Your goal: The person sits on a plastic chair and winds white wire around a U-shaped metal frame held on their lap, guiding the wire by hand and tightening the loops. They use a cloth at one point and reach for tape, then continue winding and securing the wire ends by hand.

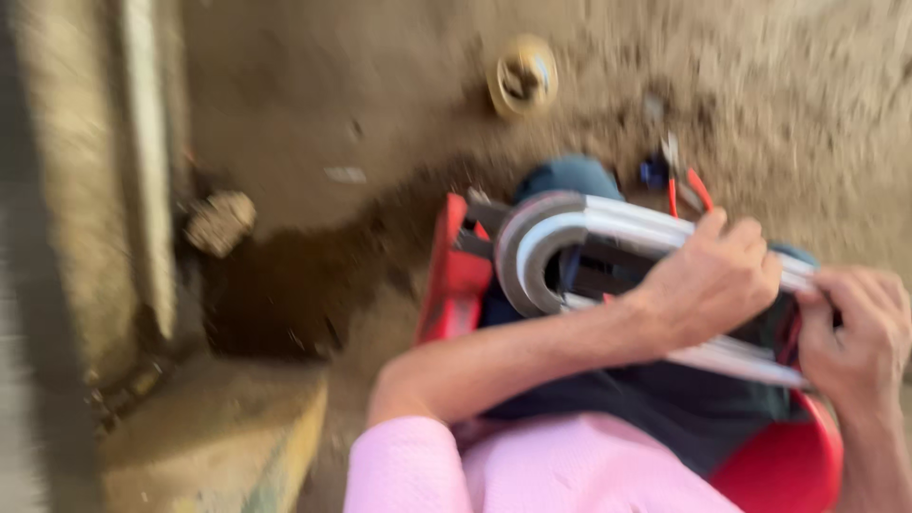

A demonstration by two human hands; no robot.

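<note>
I see my left hand (712, 280) clamped over the grey U-bent flat metal strips (570, 237) at centre right, my right hand (855, 328) pinching their ends, and I judge the springy bundle could slip towards the red seat (788, 465).

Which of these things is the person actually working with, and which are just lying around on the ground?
In hand:
left hand and right hand both grip the bent U-shaped grey strip.

Lying about:
round tan roll on the dirt floor;
red-handled pliers;
small pale scrap;
lump of rubble by the wall.
</note>
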